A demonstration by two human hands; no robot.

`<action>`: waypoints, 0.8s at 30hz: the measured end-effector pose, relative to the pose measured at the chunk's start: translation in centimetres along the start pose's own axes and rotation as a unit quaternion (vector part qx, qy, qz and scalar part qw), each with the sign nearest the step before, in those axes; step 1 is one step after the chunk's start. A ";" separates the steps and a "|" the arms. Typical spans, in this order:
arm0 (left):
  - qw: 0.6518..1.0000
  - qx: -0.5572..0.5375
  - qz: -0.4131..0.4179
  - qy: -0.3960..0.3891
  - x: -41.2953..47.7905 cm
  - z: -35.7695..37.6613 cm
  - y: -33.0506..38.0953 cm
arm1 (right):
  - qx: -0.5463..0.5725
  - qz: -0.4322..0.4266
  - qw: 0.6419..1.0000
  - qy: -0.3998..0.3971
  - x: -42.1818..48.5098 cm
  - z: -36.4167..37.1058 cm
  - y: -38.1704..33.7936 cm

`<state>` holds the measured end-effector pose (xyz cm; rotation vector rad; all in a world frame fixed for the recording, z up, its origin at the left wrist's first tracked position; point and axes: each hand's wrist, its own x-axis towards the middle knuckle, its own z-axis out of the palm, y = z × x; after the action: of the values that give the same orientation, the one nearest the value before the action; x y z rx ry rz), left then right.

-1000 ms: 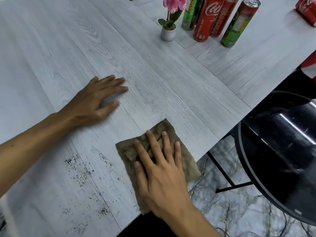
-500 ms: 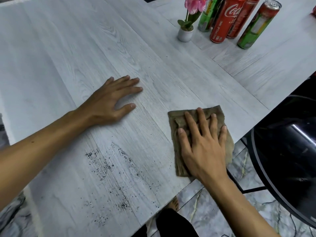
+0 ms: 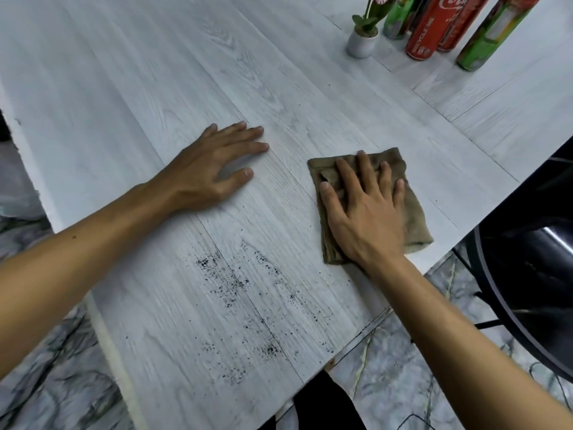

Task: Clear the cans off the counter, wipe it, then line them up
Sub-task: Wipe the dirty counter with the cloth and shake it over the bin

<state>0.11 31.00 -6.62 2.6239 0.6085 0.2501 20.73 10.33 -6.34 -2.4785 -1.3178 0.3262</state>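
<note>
Soft, limp olive-brown folded cloth near counter's right edge; pressed flat beneath spread right hand, best bunched from above

right hand and cloth slid farther from counter edge

whitewashed wood-grain tabletop with plank seams, grey marble-pattern floor with pale veins below it, glossy black round piece of furniture at the right edge, small white flower pot on the far side
</note>
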 end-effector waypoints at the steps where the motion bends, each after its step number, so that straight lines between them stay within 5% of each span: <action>1: 1.000 0.001 0.000 -0.002 -0.2 -0.1 -0.2 | 0.001 -0.007 1.000 -0.003 -0.1 0.3 -0.7; 24: 0.999 -0.019 -0.030 0.010 -4.8 -1.5 -0.6 | -0.016 -0.176 0.984 -0.036 -5.7 3.9 -9.1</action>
<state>-4.71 29.83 -5.91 2.5653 0.6809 0.2685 9.36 10.99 -6.19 -2.2183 -1.7665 0.3125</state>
